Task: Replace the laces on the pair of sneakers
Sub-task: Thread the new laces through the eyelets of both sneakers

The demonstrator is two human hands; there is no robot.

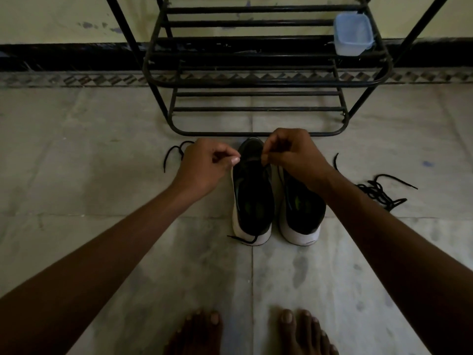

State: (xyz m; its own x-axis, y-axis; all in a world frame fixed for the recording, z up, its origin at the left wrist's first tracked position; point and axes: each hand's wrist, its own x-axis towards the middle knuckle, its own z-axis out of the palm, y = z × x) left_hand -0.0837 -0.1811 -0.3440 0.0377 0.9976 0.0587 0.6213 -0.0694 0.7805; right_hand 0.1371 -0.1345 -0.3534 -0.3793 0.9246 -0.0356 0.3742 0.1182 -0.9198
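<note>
- Right hand point(291, 155) pinches the lace point(266, 165) over the left sneaker point(252, 198). Left hand point(204, 163) is pinched closed at the same shoe's edge, apparently on that lace; too dim to be sure.
- Lace tail point(249, 239) drapes over the heel. An uneven pull could drag it back out of an eyelet.
- Right sneaker point(303, 213) sits just beside, under the right wrist, so it could get knocked.
- Loose lace point(176, 152) on the floor to the left, tangled laces point(378, 192) to the right. Old and new are easy to mix up.

Black sneakers point(276, 198), white soles; black laces point(378, 190); black rack point(266, 80); pale blue tub point(353, 34); grey mottled floor point(102, 139).
</note>
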